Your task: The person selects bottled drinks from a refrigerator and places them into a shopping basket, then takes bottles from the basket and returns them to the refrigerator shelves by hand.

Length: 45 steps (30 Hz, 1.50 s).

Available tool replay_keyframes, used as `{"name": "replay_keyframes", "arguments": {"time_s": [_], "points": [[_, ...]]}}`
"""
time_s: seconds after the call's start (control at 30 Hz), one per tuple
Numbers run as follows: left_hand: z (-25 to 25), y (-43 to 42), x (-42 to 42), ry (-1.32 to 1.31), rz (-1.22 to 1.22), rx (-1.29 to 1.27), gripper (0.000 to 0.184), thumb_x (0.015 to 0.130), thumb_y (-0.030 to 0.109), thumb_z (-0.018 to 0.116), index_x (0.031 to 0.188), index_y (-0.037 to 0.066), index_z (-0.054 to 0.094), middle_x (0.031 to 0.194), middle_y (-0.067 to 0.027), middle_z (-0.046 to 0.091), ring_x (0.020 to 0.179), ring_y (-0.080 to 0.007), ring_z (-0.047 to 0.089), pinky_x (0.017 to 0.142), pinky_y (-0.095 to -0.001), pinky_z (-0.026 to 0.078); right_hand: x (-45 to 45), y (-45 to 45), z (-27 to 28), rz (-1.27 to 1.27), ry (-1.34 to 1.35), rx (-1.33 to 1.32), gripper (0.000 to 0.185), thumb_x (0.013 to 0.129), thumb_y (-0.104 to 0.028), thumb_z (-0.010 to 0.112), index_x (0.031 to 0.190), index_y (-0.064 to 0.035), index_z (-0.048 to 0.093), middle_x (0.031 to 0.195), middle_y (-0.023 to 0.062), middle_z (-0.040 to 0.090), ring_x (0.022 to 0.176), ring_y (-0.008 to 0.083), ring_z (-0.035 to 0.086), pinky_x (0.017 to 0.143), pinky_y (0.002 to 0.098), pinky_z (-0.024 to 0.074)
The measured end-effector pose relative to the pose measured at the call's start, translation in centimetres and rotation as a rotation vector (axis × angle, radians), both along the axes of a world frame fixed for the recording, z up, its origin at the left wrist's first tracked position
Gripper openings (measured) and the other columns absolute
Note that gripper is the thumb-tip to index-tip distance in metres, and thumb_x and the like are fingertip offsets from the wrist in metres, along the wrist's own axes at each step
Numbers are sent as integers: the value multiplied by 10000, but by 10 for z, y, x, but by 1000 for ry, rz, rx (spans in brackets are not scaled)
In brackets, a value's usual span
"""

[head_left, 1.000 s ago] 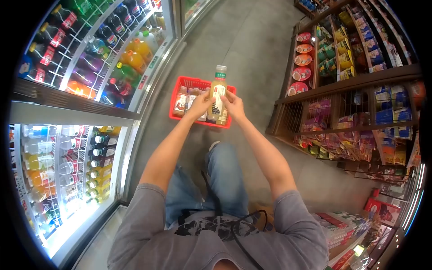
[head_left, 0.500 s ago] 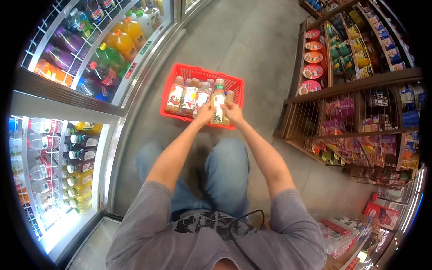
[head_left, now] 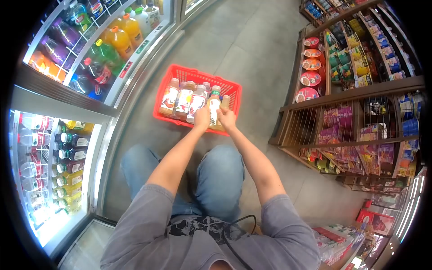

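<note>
A red plastic basket (head_left: 163, 88) stands on the floor in front of my knees. It holds several bottles with white, red-marked labels, such as a label-fronted bottle (head_left: 169, 96) at the left. A bottle with a green cap (head_left: 214, 106) is at the basket's right part, between my two hands. My left hand (head_left: 202, 118) closes on its left side, and my right hand (head_left: 227, 118) presses its right side with the thumb toward me. Behind my right hand shows the top of another pale bottle (head_left: 226, 100). The fingertips are partly hidden.
On the left are lit drink coolers with soda bottles (head_left: 108, 55) and juice bottles (head_left: 69, 177). A wooden snack shelf (head_left: 346, 96) with cup noodles (head_left: 310, 79) stands at the right. Grey floor (head_left: 256, 67) runs between them. My bent knees (head_left: 220, 168) are close to the basket.
The green-capped bottle sits slightly lower in the basket, with both hands still at it. The whole view has shifted a little, and the basket appears slightly further left.
</note>
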<state>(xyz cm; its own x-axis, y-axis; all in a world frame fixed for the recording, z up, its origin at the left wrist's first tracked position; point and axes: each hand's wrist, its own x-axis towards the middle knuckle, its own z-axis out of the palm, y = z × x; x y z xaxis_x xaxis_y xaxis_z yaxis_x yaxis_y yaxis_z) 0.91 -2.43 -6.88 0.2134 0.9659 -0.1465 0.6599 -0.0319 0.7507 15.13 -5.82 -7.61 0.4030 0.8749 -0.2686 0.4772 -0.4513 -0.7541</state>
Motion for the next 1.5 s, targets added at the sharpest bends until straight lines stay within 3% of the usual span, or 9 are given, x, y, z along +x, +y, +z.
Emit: {"name": "replay_keyframes", "arguments": {"time_s": [0.23,0.3,0.4,0.53,0.6,0.63,0.8,0.93,1.5], "points": [[28,-16,-14,4,-66,110,193,858,126,656,991,-12,642,811,-235,661,817,-404,661,726,-485,510,-10,4,12,4,-74,-12,478,867,-325,699,1228,-15,652,931,153,732,816,211,704,785,344,542],[38,-23,-23,-33,-69,95,191,849,124,666,975,-18,644,803,-240,660,814,-406,663,729,-486,516,-14,8,30,21,-76,-57,504,848,-355,715,1218,-18,656,1059,228,702,1017,302,690,891,379,524],[77,-12,-40,-101,-62,89,246,851,166,689,1001,-26,650,792,-237,659,806,-411,661,726,-471,525,-22,18,91,82,-60,1,528,851,-341,723,1214,34,641,1086,228,698,993,273,698,879,360,530],[156,23,-59,-386,118,179,387,913,253,671,1185,-20,634,908,-202,712,888,-306,713,759,-361,545,-34,55,149,55,689,262,547,948,-224,647,1358,94,473,1230,194,634,1087,231,649,901,339,548],[202,38,-70,-648,161,120,400,950,238,633,1274,6,600,998,-164,729,932,-228,717,748,-338,550,-49,61,215,131,721,222,544,974,-201,613,1409,61,419,1267,200,606,1130,249,628,934,342,542],[226,44,-76,-806,155,24,438,980,249,604,1319,-24,560,1171,-152,679,1044,-172,659,881,-292,521,-57,63,241,143,773,231,541,975,-208,612,1407,58,424,1262,204,608,1125,247,631,939,339,538],[347,31,-106,-897,342,107,393,1002,268,569,1306,19,588,1050,-94,694,877,-116,641,792,-269,511,-100,68,362,245,856,294,541,983,-237,603,1407,49,429,1259,213,605,1125,253,632,954,347,526],[440,1,-143,-719,481,143,398,1035,288,499,1300,2,583,1176,-118,673,1083,-143,620,905,-291,495,-139,58,464,324,968,269,484,974,-168,615,1374,59,467,1292,212,582,1132,256,624,973,357,519],[849,-112,-340,-902,797,498,324,1019,209,530,1249,-7,603,1142,-99,682,1014,-146,652,873,-273,510,-354,4,853,779,1080,315,401,968,-111,610,1320,62,530,1209,179,634,1129,238,618,953,363,536]]}}
